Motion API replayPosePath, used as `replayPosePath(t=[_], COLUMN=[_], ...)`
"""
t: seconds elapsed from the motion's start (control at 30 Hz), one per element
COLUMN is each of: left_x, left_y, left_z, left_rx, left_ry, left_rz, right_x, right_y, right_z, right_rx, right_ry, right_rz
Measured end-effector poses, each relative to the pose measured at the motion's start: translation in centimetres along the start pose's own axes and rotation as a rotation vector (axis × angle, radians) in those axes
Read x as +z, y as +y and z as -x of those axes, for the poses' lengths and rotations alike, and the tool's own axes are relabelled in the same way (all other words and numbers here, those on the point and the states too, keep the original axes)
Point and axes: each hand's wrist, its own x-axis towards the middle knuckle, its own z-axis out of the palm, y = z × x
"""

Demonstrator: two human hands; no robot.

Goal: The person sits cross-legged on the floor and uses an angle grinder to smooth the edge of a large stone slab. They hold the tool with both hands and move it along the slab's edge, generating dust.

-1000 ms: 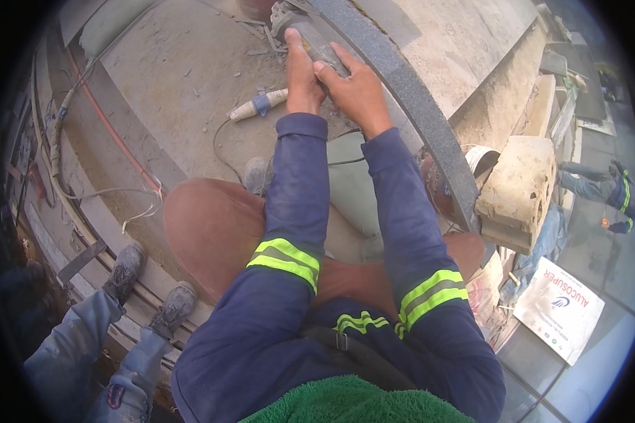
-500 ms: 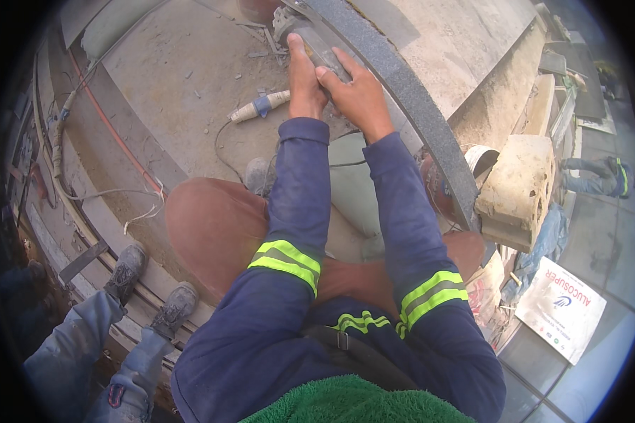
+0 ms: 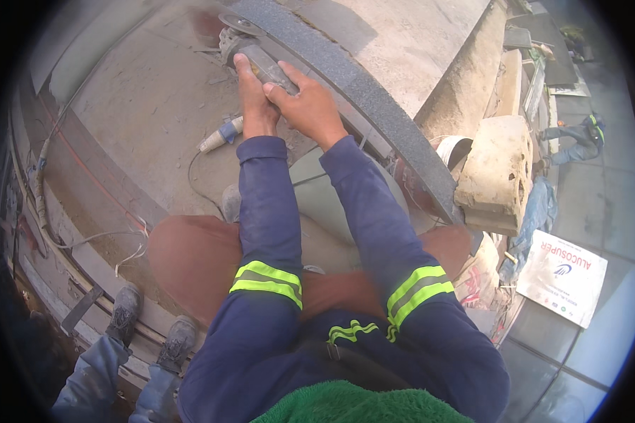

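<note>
Grey boots of another person stand at far left on my feed. Next, a thin cord runs from a pale, blue-taped handle; a foot catching it could, I judge, cause a stumble. At top middle, my left hand and right hand are wrapped together around the grinder. Its disc sits by the grey stone strip; I can't tell if they touch. Twisting it could bind the disc and kick it back. Rightward, a pale block stands beside the strip's end.
</note>
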Motion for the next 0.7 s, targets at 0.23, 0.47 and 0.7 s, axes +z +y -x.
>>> replayPosePath(t=[0.23, 0.47, 0.7], left_x=[-0.7, -0.2, -1.1], left_y=[1.1, 0.9, 0.6], left_z=[-1.0, 0.4, 0.0], left_rx=[-0.046, -0.072, -0.052], left_ry=[0.044, 0.053, 0.032], left_rz=[-0.166, -0.233, -0.189], right_x=[-0.4, -0.1, -0.2], right_y=[-1.7, -0.6, -0.4], right_z=[-0.4, 0.2, 0.6], right_rx=[0.0, -0.027, -0.055], right_ry=[0.006, 0.085, 0.079], right_rz=[-0.007, -0.05, -0.023])
